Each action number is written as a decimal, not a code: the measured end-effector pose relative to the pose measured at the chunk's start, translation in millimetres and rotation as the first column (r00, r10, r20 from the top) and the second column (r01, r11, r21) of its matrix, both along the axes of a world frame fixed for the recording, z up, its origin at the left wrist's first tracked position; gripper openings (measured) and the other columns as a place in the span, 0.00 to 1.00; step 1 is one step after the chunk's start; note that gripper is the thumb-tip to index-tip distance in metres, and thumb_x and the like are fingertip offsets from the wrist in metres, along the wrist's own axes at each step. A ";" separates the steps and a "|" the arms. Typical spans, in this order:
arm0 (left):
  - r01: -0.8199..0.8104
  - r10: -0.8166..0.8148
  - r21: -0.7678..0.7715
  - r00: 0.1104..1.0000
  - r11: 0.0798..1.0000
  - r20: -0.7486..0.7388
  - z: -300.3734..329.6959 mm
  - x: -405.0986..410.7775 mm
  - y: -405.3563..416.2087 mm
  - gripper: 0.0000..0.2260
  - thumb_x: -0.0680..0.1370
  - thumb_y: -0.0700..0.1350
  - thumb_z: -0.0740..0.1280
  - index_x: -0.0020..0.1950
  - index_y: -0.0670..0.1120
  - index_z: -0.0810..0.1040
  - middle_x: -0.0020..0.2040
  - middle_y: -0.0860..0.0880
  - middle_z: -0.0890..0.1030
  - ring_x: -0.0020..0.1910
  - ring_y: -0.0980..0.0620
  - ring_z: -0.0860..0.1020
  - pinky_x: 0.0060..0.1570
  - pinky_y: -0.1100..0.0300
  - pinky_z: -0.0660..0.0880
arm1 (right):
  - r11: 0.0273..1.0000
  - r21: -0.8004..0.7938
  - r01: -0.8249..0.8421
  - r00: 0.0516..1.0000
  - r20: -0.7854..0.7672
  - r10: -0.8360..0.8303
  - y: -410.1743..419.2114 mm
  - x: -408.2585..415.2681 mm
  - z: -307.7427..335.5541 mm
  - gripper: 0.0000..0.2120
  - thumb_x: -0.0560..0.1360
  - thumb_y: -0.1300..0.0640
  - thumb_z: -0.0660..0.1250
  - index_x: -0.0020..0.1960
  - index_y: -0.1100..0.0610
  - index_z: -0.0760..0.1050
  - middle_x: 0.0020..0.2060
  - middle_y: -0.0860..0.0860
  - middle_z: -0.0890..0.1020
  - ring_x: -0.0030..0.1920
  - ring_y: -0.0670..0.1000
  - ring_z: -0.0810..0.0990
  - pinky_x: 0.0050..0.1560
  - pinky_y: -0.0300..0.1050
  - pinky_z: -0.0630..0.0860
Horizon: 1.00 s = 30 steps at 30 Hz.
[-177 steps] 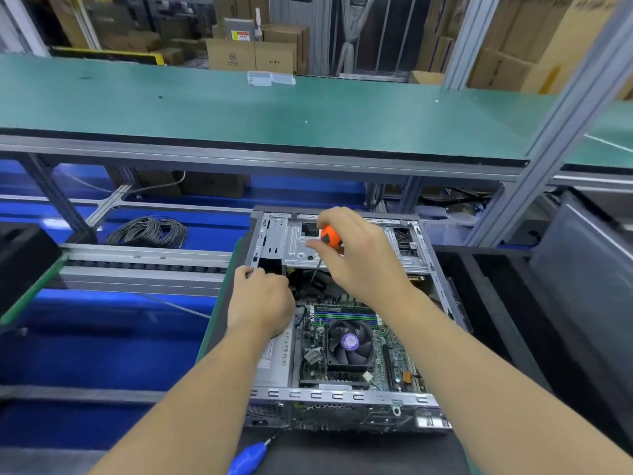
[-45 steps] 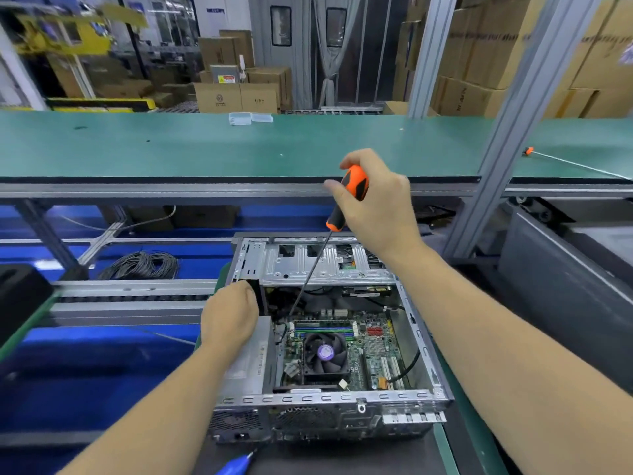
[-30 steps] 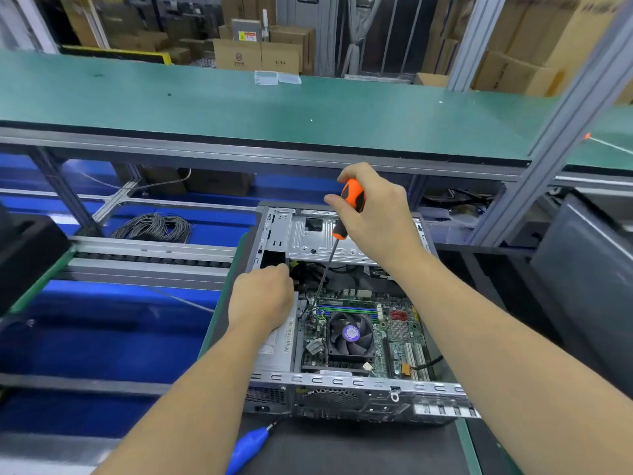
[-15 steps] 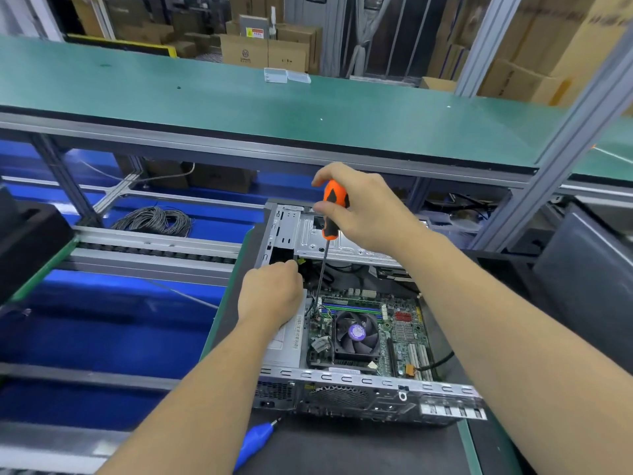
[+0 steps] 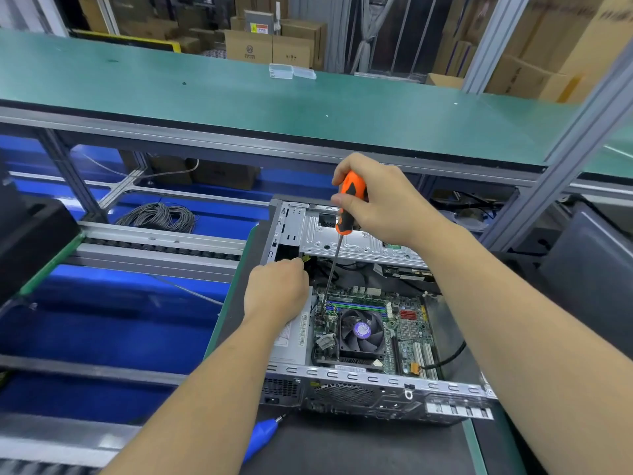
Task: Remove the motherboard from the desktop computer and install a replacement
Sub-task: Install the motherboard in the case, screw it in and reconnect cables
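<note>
Inside the open case [image 5: 359,382], green motherboard [image 5: 407,329]; right hand [image 5: 383,200] grips screwdriver [image 5: 347,207], left hand [image 5: 275,291] fingers curled.

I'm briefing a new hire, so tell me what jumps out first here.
The orange screwdriver in the right hand, its shaft angled down into the open computer case at center. Next, the purple-centered fan on the green motherboard, with the left hand resting at the case's left edge.

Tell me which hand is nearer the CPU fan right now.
Left. The left hand rests on the case edge just left of and slightly beyond the CPU fan. The right hand grips the screwdriver higher up, over the drive cage.
</note>
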<state>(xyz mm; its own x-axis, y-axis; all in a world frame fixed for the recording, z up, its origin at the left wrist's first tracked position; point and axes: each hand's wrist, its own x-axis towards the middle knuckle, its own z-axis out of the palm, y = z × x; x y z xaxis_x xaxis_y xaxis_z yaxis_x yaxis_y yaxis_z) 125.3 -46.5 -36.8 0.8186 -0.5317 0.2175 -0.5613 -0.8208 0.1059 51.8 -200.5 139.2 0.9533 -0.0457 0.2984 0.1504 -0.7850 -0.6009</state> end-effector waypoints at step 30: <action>-0.001 0.001 0.017 1.000 1.000 0.018 -0.9 0.1 0.0 0.12 0.80 0.43 0.57 0.36 0.49 0.63 0.31 0.52 0.70 0.30 0.47 0.71 0.28 0.56 0.54 | 1.000 0.011 0.026 0.999 0.032 -0.026 -1.3 -3.2 -5.0 0.06 0.79 0.59 0.67 0.53 0.54 0.71 0.35 0.52 0.81 0.33 0.49 0.84 0.43 0.56 0.82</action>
